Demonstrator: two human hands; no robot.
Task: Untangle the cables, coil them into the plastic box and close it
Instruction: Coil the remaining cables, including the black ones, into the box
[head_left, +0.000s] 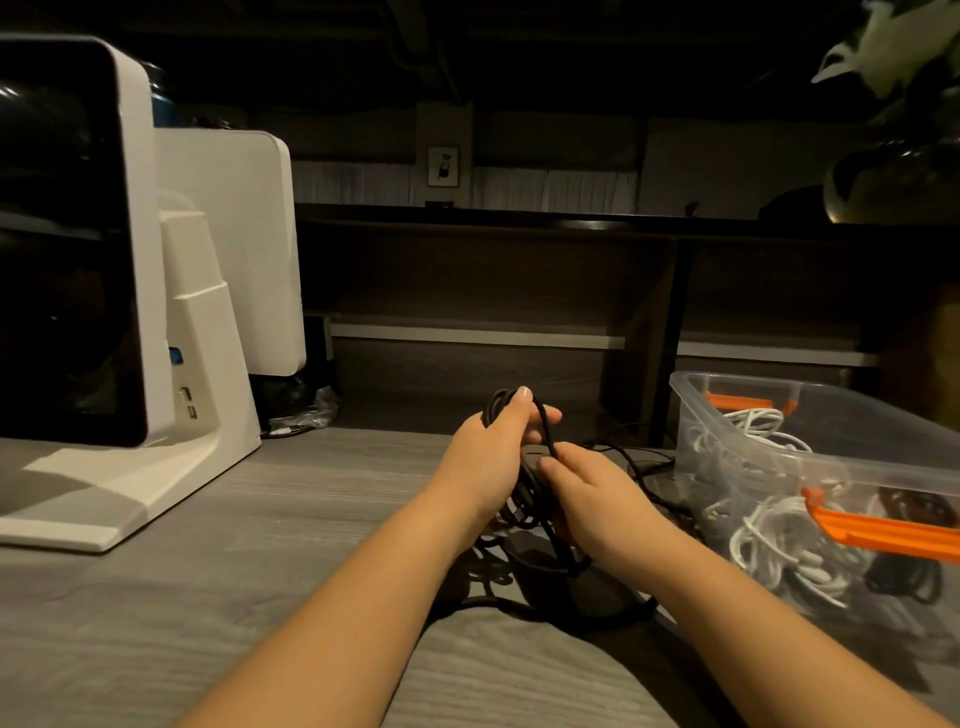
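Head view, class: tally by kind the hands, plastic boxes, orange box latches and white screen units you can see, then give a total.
Hands: 2, the left hand and the right hand, both gripping the black cable
Plastic box: 1
Orange latches: 2, a far one and a near one
White screen units: 2, a front one and a rear one
Total: 7

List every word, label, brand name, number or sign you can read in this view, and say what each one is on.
None can be read.
White monitor: no brand or label shows on its casing or stand.
Framed picture on the far wall: a dark figure only, too small and dim to tell any writing.
Plastic box and its orange latches: no print visible.
Black cable in the hands: no readable marking.
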